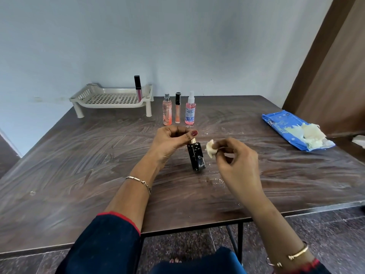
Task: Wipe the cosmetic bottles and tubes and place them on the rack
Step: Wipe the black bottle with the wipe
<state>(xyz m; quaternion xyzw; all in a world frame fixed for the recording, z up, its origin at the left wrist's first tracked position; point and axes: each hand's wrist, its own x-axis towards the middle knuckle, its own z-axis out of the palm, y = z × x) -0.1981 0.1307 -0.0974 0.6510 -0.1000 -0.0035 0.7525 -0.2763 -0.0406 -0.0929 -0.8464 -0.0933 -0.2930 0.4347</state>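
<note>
Mid-counter (pixel 79 155): black bottle (pixel 196 156), left hand (pixel 169 141) fingers closed on its cap, steadying; right hand (pixel 235 157) fingers pinching wipe (pixel 210 148) alongside.

Left hand (pixel 169 139): thumbnail painted dark red. Thin chain bracelet (pixel 141 182) with flat bar on left wrist. Left sleeve (pixel 104 242) dark navy, red trim at cuff. Right wrist: gold bangle (pixel 298 253), plus red-edged sleeve cuff (pixel 308 265).
</note>
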